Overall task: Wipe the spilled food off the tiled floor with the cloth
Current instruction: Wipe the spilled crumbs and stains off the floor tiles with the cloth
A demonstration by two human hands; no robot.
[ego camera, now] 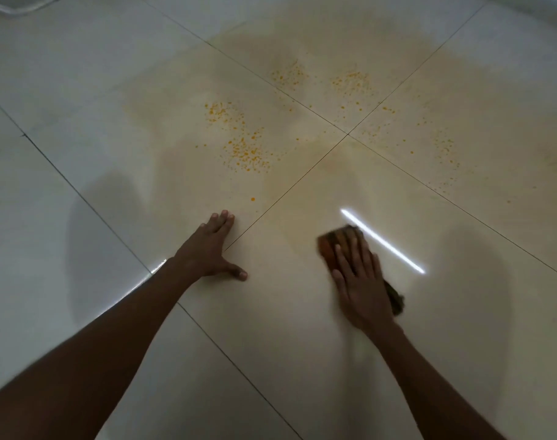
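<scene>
head view, looking down at a tiled floor during wiping. the right hand lies flat on a brown cloth, fingers spread and pressing it to the tile rather than curled round it; the cloth shows beyond the fingertips and again at the outer edge of the palm, and both hand and cloth are motion-blurred (consistent with a stroke in progress). the left hand rests open on the floor beside a grout line, fingers straight, thumb out, holding nothing; it appears to act as a brace. the spilled food remains as clusters of orange specks well beyond both hands: a large patch ahead of the left hand, two smaller patches farther off, a fainter scatter to the right, and one lone drop just ahead of the left fingertips. a pale yellowish film covers the tiles around these patches. progress, as judged from the frame: the tile under and near the cloth carries no visible specks, so the near area looks largely dealt with; every speckled cluster and the surrounding film are still to be wiped, which puts the task nearer its beginning than its end
</scene>
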